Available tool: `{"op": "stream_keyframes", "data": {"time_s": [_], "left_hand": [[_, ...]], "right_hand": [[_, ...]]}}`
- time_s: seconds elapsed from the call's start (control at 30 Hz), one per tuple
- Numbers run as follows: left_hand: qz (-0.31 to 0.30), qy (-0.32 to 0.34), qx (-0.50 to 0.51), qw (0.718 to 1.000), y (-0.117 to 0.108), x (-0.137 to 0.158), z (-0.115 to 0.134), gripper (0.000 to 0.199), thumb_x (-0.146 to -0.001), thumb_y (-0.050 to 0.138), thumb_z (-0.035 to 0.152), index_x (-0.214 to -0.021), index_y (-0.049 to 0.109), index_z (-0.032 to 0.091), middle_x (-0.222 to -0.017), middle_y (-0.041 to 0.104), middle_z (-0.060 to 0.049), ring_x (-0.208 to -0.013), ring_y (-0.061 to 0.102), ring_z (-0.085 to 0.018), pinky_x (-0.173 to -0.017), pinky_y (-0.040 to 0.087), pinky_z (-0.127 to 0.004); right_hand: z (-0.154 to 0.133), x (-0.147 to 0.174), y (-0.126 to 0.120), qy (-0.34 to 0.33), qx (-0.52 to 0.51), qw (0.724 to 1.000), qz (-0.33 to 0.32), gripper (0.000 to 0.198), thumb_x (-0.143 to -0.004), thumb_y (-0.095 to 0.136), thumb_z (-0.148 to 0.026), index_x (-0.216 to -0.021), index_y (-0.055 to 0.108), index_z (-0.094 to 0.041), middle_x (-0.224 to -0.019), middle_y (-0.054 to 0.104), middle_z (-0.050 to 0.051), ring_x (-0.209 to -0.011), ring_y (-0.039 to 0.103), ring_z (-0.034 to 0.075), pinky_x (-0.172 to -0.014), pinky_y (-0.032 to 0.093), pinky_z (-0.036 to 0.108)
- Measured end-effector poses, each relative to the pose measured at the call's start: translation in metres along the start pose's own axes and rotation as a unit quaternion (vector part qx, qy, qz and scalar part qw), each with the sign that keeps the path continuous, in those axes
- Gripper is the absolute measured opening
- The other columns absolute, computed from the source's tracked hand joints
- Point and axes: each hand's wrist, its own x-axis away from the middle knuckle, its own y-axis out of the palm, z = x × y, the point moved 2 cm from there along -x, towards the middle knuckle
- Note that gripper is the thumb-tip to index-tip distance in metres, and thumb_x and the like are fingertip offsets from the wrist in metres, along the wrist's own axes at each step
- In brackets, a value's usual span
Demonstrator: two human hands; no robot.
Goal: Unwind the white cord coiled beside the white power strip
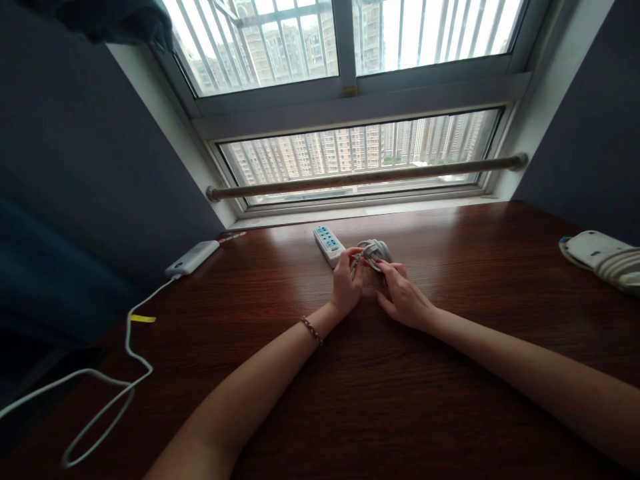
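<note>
A white power strip [329, 244] with blue-green socket faces lies near the middle of the table, its near end beside my left hand. Its grey-white cord [379, 249] is gathered in a coil just to the right. My left hand [347, 280], with a bracelet at the wrist, pinches the coil's left side between curled fingers. On the coil's near right side, my right hand [401, 293] has its fingertips closed on the cord, thumb lower down. Part of the cord is hidden behind my fingers.
Another white power strip [193, 258] lies at the left, its cord [131, 353] looping toward the front edge beside a yellow strip [143, 319]. At right sits a white device with coiled cable [617, 267]. A rail [370, 178] crosses the window beyond the brown table [320, 413].
</note>
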Motion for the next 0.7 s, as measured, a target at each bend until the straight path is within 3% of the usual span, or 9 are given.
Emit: {"op": "stream_keyframes", "data": {"time_s": [0.13, 0.37, 0.47, 0.7], "left_hand": [[-0.034, 0.11, -0.02, 0.993, 0.005, 0.006, 0.007, 0.019, -0.089, 0.041, 0.022, -0.108, 0.041, 0.019, -0.114, 0.053, -0.012, -0.113, 0.051, -0.019, -0.097, 0.042, -0.04], [-0.152, 0.236, -0.059, 0.958, 0.008, 0.012, 0.021, 0.042, -0.083, 0.051, 0.019, -0.12, 0.032, 0.017, -0.126, 0.043, -0.018, -0.123, 0.043, -0.024, -0.1, 0.041, -0.045], [-0.172, 0.235, -0.083, 0.953, 0.007, 0.013, 0.023, 0.041, -0.082, 0.049, 0.017, -0.119, 0.033, 0.018, -0.121, 0.048, -0.016, -0.118, 0.047, -0.023, -0.095, 0.044, -0.042], [-0.072, 0.11, -0.195, 0.972, 0.003, 0.004, -0.001, 0.026, -0.074, 0.049, 0.01, -0.099, 0.044, 0.017, -0.097, 0.052, -0.01, -0.096, 0.052, -0.023, -0.086, 0.044, -0.041]], "right_hand": [[0.003, 0.002, -0.003, 0.054, -0.148, 0.985, 0.071, 0.054, -0.081, 0.055, -0.022, -0.127, 0.027, -0.017, -0.116, 0.052, 0.015, -0.099, 0.056, 0.022, -0.083, 0.049, 0.038], [0.014, -0.001, -0.005, 0.167, -0.325, 0.917, 0.16, 0.041, -0.082, 0.061, -0.032, -0.11, 0.033, -0.022, -0.104, 0.058, 0.008, -0.089, 0.061, 0.019, -0.078, 0.051, 0.036], [0.017, -0.001, -0.006, 0.203, -0.345, 0.898, 0.181, 0.043, -0.077, 0.066, -0.033, -0.102, 0.033, -0.022, -0.09, 0.059, 0.003, -0.079, 0.062, 0.018, -0.071, 0.052, 0.033], [0.02, -0.002, -0.011, 0.24, -0.411, 0.858, 0.194, 0.042, -0.077, 0.063, -0.031, -0.098, 0.028, -0.023, -0.086, 0.055, -0.002, -0.065, 0.065, 0.016, -0.061, 0.053, 0.029]]}}
